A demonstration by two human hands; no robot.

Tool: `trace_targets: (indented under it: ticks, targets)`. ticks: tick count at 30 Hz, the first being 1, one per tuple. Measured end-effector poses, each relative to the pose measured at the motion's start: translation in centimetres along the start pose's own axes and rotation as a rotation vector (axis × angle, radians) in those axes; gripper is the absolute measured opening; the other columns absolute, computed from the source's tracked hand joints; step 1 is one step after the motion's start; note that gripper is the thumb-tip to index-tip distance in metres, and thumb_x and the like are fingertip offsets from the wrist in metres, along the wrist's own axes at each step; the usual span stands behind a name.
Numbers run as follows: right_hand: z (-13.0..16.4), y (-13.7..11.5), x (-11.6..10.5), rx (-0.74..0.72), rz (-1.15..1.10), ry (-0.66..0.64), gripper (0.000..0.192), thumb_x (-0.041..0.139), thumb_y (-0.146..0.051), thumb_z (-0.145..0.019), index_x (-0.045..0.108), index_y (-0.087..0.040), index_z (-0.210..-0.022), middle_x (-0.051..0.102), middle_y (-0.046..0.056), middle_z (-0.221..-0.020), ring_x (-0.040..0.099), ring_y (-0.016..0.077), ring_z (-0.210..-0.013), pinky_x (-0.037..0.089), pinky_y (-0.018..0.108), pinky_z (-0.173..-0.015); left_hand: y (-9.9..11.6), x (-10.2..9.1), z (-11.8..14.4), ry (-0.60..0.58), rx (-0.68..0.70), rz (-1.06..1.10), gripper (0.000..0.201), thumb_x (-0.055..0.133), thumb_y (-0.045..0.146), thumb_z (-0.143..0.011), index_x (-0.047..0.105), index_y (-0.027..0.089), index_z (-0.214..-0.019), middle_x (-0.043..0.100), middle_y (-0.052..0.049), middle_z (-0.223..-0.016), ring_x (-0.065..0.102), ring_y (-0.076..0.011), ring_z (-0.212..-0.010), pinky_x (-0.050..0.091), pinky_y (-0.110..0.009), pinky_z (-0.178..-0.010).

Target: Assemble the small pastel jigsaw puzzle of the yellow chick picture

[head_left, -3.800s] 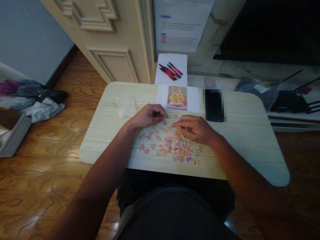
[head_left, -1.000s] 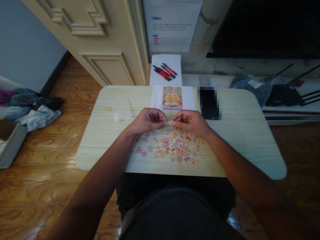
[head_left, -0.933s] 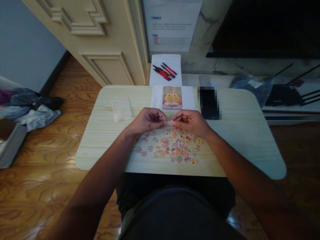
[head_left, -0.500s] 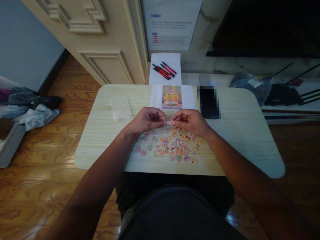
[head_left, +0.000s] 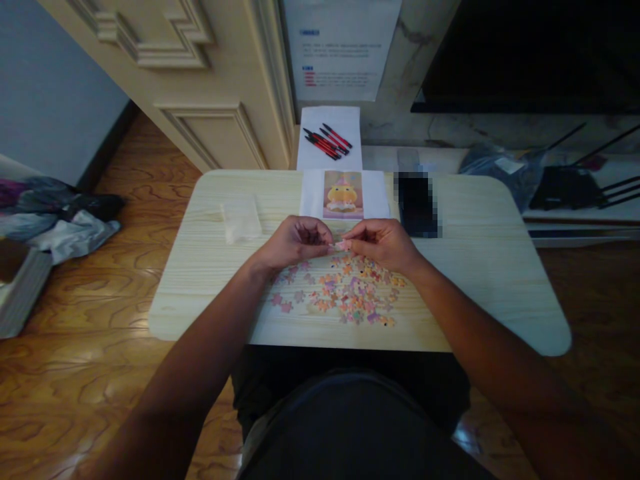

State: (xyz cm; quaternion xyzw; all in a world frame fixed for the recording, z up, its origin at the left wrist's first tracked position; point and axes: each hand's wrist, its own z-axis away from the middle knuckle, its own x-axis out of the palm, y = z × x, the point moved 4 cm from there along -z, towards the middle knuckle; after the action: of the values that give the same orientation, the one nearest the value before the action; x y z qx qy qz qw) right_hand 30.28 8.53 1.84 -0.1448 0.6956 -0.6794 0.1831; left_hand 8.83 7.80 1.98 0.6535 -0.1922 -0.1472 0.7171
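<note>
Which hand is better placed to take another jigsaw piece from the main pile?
Probably the right hand: it sits at the far edge of the jigsaw pile, while the left hand lies nearer the outlying pieces. Both pinch pink pieces.

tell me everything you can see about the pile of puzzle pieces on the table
The pile of puzzle pieces is made of small, flat pieces with knobbed edges, mostly orange, pink and purple with a little green; a few show dark spots. They look like thin card, though that is uncertain. They lie loosely on the pale table, between the hands and the person's body, crowded and partly overlapping, with pinkish ones scattered toward the left. Whether the right hand touches any is unclear.
</note>
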Motion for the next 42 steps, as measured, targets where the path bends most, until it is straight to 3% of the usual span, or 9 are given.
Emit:
trace_targets:
  ticks: [14,20,28,36,42]
  targets:
    - [0.0,-0.2,-0.3,-0.002,-0.008,0.032,0.03,0.095,-0.047,-0.085,0.086,-0.02,-0.094,0.079,0.002,-0.074,0.072,0.0136,-0.062,0.062,0.027,-0.06,-0.2,-0.2,-0.3,0.043,0.032,-0.003,0.03,0.102,0.029,-0.073,0.078,0.015,-0.083,0.075,-0.002,-0.075,0.065,-0.0088,-0.065,0.055,-0.021,-0.062]
    - [-0.2,0.1,-0.5,-0.015,-0.022,0.021,0.037,0.095,-0.047,-0.086,0.087,-0.021,-0.111,0.08,0.002,-0.08,0.074,0.0149,-0.07,0.063,0.028,-0.064,-0.3,-0.5,-0.5,0.056,0.044,0.024,0.034,0.102,0.03,-0.074,0.073,0.016,-0.083,0.071,0.0,-0.074,0.062,-0.0078,-0.064,0.052,-0.021,-0.06]
    - [-0.3,0.3,-0.4,0.002,-0.043,-0.007,0.031,0.094,-0.046,-0.086,0.085,-0.02,-0.101,0.08,0.003,-0.081,0.073,0.0153,-0.072,0.063,0.029,-0.066,-0.1,-0.6,-0.6,0.072,0.092,0.051,0.031,0.1,0.023,-0.075,0.083,0.016,-0.099,0.075,-0.001,-0.08,0.066,-0.0091,-0.068,0.055,-0.023,-0.064]
    - [0.1,0.5,-0.8,-0.062,0.215,0.002,0.022,0.088,-0.04,-0.09,0.088,-0.022,-0.101,0.083,0.004,-0.088,0.072,0.0168,-0.074,0.06,0.032,-0.07,-0.2,-1.4,-0.6,0.152,0.111,-0.051,0.02,0.097,0.03,-0.08,0.088,0.017,-0.094,0.08,-0.004,-0.078,0.067,-0.0097,-0.065,0.055,-0.024,-0.063]
    - [0.2,0.2,-0.5,-0.135,0.4,-0.001,0.017,0.083,-0.039,-0.094,0.087,-0.023,-0.099,0.083,0.003,-0.085,0.07,0.0173,-0.072,0.055,0.032,-0.068,-0.4,-1.6,-0.6,0.138,0.114,-0.152,0.017,0.095,0.032,-0.08,0.089,0.019,-0.089,0.084,-0.006,-0.084,0.072,-0.0121,-0.071,0.06,-0.026,-0.069]
